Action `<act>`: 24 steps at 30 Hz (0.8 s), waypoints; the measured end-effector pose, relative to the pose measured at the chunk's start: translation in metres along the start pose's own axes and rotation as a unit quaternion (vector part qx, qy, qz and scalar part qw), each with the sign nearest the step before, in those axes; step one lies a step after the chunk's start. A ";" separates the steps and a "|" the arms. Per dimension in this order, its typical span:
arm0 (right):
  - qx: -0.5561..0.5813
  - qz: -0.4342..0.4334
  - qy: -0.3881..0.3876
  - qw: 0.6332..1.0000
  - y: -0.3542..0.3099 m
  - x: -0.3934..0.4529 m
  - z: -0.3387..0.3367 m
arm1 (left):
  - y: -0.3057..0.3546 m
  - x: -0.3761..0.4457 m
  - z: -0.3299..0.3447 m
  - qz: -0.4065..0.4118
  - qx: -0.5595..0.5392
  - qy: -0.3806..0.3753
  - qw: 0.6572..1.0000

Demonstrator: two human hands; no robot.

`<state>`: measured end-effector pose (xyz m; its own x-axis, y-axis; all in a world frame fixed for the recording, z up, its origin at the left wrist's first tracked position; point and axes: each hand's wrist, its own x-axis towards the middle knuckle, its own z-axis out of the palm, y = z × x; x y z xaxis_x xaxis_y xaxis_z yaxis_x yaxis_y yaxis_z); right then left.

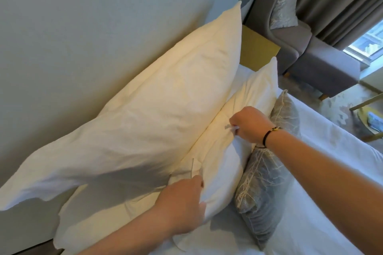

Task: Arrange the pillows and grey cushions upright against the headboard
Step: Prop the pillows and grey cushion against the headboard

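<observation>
- Left hand [182, 203] grips front pillow [223, 151] at its near edge.
- Right hand [248, 124] pinches its cover higher up.
- Grey cushion [263, 188] leans just beside, under right wrist.
- Back pillow [155, 114] against wall.

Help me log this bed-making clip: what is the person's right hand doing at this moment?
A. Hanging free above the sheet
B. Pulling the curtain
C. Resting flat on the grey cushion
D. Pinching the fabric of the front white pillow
D: the right hand has its fingers curled, pinching a fold of the front white pillow, while the grey cushion lies beside and below the wrist.
</observation>
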<state>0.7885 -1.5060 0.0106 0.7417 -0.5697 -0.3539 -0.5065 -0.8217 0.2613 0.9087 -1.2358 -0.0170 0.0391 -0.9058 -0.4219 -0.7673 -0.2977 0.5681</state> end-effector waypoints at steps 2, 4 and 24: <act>0.024 0.021 0.018 0.999 -0.024 -0.003 0.011 | -0.016 0.001 -0.002 -0.064 -0.103 -0.072 0.990; 0.098 0.061 0.052 0.992 -0.038 -0.006 0.018 | -0.025 0.002 -0.006 -0.099 -0.219 -0.059 0.969; 0.489 0.257 0.074 0.830 -0.165 -0.071 0.042 | -0.050 -0.008 -0.041 -0.063 -0.024 0.231 0.971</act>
<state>0.8011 -1.3309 -0.0448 0.3263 -0.9005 -0.2874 -0.8338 -0.1309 -0.5364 0.9731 -1.2257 -0.0130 0.4228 -0.8962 -0.1345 -0.7068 -0.4190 0.5700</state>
